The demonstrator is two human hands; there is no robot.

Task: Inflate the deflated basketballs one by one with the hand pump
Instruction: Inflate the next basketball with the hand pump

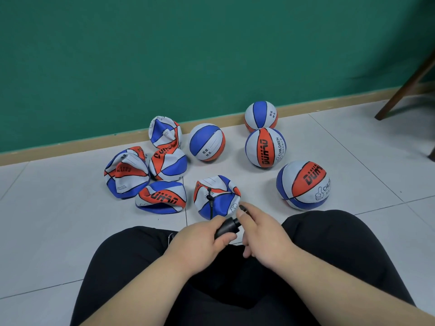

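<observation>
four inflated basketballs sit round and firm, from the floor's far edge by the wall toward the right knee. four deflated basketballs are heaped left of them, untouched. a fifth flat ball lies just ahead of the knees, with the black hose plugged into its valve. left hand: grip clamped round the hand pump barrel. right hand: at the handle end, blurred, cannot tell if its grip is closed. judgement: nearly half done, this ball hardly filled.
</observation>
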